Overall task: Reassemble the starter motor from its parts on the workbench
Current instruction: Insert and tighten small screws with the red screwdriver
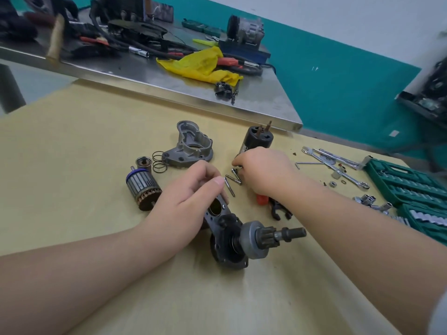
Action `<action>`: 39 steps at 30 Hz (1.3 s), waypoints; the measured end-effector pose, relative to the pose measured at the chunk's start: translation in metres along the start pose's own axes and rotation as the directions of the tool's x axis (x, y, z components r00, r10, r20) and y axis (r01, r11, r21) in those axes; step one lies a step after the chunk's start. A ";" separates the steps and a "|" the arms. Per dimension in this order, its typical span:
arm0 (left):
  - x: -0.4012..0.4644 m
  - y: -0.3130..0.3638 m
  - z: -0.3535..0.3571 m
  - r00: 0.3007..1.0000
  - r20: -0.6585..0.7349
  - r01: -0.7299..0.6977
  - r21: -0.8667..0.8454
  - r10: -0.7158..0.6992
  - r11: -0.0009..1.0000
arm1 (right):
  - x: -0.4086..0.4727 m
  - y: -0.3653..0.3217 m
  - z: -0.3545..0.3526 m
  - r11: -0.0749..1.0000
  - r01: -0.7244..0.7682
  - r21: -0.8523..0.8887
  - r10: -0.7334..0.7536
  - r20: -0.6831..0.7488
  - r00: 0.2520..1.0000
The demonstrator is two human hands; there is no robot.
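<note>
My left hand (191, 201) grips the black starter housing (227, 240), whose pinion gear and shaft (273, 235) point right. My right hand (263, 172) reaches down over several loose bolts (232, 182) on the bench, fingers curled at one of them; what the fingertips hold is hidden. The armature (142, 187) lies at the left, with a small cap (144, 163) and a spring (159, 160) behind it. A grey end housing (191, 146) and the black solenoid (256, 141) stand further back. A black fork lever (278, 209) and an orange part (261, 199) lie under my right wrist.
Wrenches (338, 165), sockets (370, 200) and small nuts lie at the right beside a green socket case (406, 187). Behind the tan bench (84, 153) is a steel table (145, 76) with cables, a yellow rag (200, 64) and a compressor.
</note>
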State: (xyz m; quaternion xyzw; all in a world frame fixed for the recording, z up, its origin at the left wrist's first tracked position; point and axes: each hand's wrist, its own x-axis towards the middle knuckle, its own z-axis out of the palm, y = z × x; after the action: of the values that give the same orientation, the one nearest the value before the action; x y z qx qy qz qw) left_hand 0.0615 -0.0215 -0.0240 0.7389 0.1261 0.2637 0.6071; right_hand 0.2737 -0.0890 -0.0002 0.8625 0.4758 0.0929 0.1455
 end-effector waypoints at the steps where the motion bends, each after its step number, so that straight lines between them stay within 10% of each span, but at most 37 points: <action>1: 0.000 0.001 0.000 1.000 0.001 -0.002 -0.003 0.003 1.000 | 0.000 -0.001 0.001 1.000 0.000 0.000 0.000 0.002 1.000; 20: 0.002 0.001 0.001 1.000 0.009 0.009 -0.017 -0.009 1.000 | -0.023 0.001 0.010 0.956 -0.022 0.294 0.052 -0.092 0.994; 22: 0.003 0.000 0.000 1.000 0.014 0.009 -0.012 -0.009 1.000 | -0.039 0.006 0.005 0.817 -0.022 0.576 0.135 -0.154 0.979; 25: 0.002 -0.004 0.000 0.999 0.031 0.018 -0.024 -0.017 1.000 | -0.071 0.001 -0.002 0.284 0.059 0.957 0.208 -0.121 0.971; 32: -0.003 -0.008 -0.001 1.000 0.027 0.006 -0.024 -0.005 1.000 | -0.100 -0.017 0.007 -0.437 0.056 0.898 0.084 -0.021 0.996; 39: -0.007 -0.004 0.002 0.998 0.044 -0.031 -0.033 0.033 0.999 | -0.102 -0.017 0.007 -0.654 0.064 0.754 -0.034 -0.114 0.993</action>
State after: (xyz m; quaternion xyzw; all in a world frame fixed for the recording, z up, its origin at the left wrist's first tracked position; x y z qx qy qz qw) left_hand 0.0573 -0.0256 -0.0293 0.7365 0.0963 0.2587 0.6175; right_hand 0.2079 -0.1681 -0.0153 0.4621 0.3342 -0.3946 -0.7205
